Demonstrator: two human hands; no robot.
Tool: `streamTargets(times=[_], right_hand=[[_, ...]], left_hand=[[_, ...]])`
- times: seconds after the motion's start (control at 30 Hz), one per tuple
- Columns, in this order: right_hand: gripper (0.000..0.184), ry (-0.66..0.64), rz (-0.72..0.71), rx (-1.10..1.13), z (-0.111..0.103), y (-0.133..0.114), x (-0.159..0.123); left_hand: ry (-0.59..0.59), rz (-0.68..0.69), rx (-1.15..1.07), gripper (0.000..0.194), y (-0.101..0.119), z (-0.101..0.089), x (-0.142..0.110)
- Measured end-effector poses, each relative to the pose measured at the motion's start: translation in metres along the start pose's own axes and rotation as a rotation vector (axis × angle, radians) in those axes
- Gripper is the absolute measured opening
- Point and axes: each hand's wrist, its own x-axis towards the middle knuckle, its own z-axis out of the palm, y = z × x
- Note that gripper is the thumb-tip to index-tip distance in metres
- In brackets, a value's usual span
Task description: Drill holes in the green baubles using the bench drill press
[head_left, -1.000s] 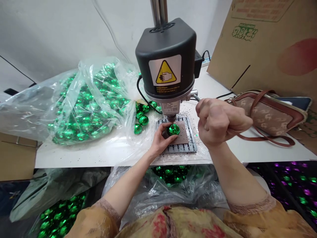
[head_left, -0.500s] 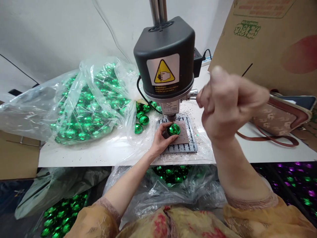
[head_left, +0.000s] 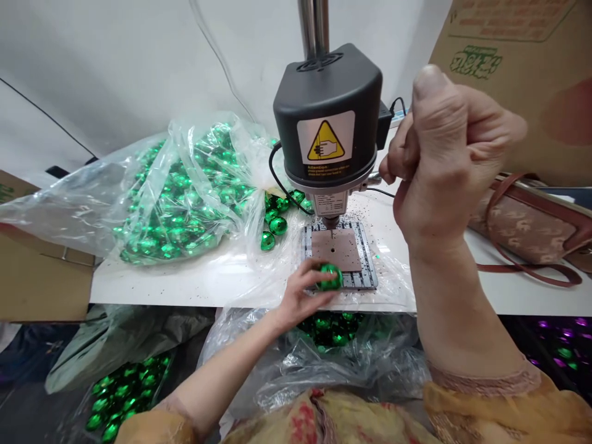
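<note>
My left hand [head_left: 303, 290] pinches a shiny green faceted ball [head_left: 329, 277] between thumb and fingers, over the front edge of the drill press's slotted base [head_left: 367, 271]. Behind it lies a brown square board [head_left: 345, 246] with a small dark hole. Above the board hangs the black-capped drill press [head_left: 328, 123], its chuck and thin bit pointing down. My right hand [head_left: 448, 154] is raised and closed at the machine's right side, beside the metal hub of its feed handle [head_left: 374, 179]; the fist hides the rest of the handle.
A clear plastic bag [head_left: 185, 191] full of green balls lies at left, several loose balls [head_left: 272, 228] by its mouth. More balls [head_left: 330, 327] sit in plastic below the table edge. A cardboard box [head_left: 518, 135] and a handbag [head_left: 522, 216] stand at right. Dark shavings litter the base.
My left hand has drawn the green ball off the board, toward me, uncovering the hole. My right fist stays by the handle, and the view has shifted slightly.
</note>
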Motion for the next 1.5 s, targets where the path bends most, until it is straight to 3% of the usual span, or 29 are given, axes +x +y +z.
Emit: streamTargets(times=[0.1,0.17,0.23,0.37,0.43,0.53,0.63,0.77,0.87,1.03,1.27,1.5], right_hand=[[0.047,0.01,0.002,-0.032,0.0,-0.002,-0.001],[0.048,0.013,0.014,-0.06,0.0,-0.003,-0.002],[0.047,0.013,0.036,-0.089,0.001,-0.004,-0.002],[0.046,0.026,-0.042,-0.051,0.001,0.0,-0.001],[0.047,0.026,-0.071,-0.02,0.0,0.003,-0.001],[0.047,0.024,-0.062,-0.018,-0.001,0.005,0.0],[0.05,0.024,-0.051,-0.042,-0.001,0.004,0.0],[0.049,0.029,-0.053,-0.056,0.001,0.001,-0.001],[0.049,0.023,-0.042,-0.056,0.002,-0.001,-0.002],[0.054,0.01,-0.019,-0.131,0.001,-0.003,-0.003],[0.057,-0.01,-0.019,-0.258,-0.001,-0.001,-0.004],[0.053,0.012,-0.04,-0.105,0.001,-0.004,-0.005]], left_hand=[[-0.356,0.188,0.207,0.035,0.019,-0.015,-0.031],[-0.49,0.276,0.33,0.044,0.024,-0.025,-0.042],[-0.401,0.265,0.373,0.041,0.016,-0.037,-0.039],[0.058,-0.002,0.528,0.029,-0.032,-0.064,0.01],[0.096,-0.147,0.648,0.031,-0.062,-0.077,0.041],[0.032,-0.272,0.689,0.031,-0.092,-0.088,0.072],[0.071,-0.3,0.509,0.036,-0.093,-0.081,0.079],[0.236,-0.476,-0.086,0.048,-0.07,-0.054,0.071],[0.254,-0.564,-0.349,0.054,-0.057,-0.034,0.066],[0.193,-0.523,-0.386,0.054,-0.051,-0.014,0.062],[0.101,-0.443,-0.179,0.051,-0.046,-0.003,0.062],[0.08,-0.396,-0.134,0.059,-0.039,0.012,0.057]])
